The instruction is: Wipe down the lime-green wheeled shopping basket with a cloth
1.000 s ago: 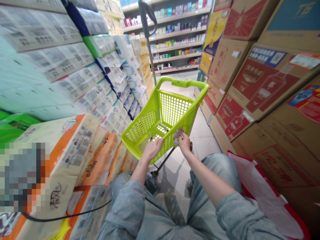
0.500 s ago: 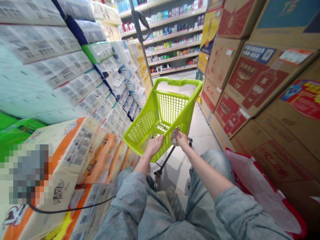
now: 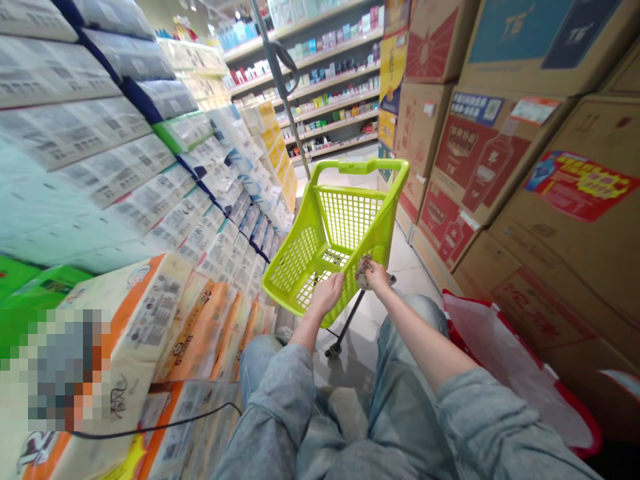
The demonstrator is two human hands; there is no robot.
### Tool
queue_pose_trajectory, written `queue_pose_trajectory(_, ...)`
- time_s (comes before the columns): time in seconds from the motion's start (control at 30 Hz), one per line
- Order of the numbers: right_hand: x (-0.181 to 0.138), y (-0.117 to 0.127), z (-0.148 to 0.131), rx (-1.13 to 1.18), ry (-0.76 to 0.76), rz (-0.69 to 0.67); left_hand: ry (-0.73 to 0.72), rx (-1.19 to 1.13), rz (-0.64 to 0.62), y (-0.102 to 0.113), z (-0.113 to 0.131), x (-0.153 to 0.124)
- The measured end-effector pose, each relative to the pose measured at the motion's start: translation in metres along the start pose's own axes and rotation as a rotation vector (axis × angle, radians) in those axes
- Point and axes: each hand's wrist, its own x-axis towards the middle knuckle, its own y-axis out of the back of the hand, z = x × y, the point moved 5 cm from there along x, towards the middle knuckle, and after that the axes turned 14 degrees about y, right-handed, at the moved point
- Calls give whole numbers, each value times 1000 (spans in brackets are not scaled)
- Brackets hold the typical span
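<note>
Left hand closed on the basket rim, probably bracing it against any push from my right hand, which pinches a rag at the outer wall; can't confirm contact. Basket's in the aisle ahead of my knees, between packs and boxes.

A lime-green basket cart (latticed sides, looped handle toward the top) stands open-topped mid-frame; a crumpled, mottled greyish cloth bunches at its lower right.
</note>
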Motion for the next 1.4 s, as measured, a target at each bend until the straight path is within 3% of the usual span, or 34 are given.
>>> queue_pose_trajectory(0.23,-2,8,-1,-36,-23,16,2,-72,-3,-3,6,2)
queue_pose_trajectory(0.5,-62,-18,-24,17,22,96,66,-110,-12,-2,-3,2)
queue_pose_trajectory(0.63,-83,-26,-31,42,41,73,88,-138,-39,-1,-8,1)
queue_pose_trajectory(0.8,-97,-23,-37,58,104,10,55,-338,-76,6,-12,0)
queue_pose_trajectory(0.93,-89,-16,-42,74,112,21,-25,-487,-143,12,-30,-6)
queue_pose_trajectory(1.03,-77,-17,-47,87,135,-17,-55,-292,-234,7,-52,-19)
queue_pose_trajectory(1.13,-71,-24,-48,96,133,-59,47,-81,-160,4,-73,-29)
queue_pose_trajectory(1.4,-94,-39,-56,106,145,-98,64,88,-80,3,-65,-30)
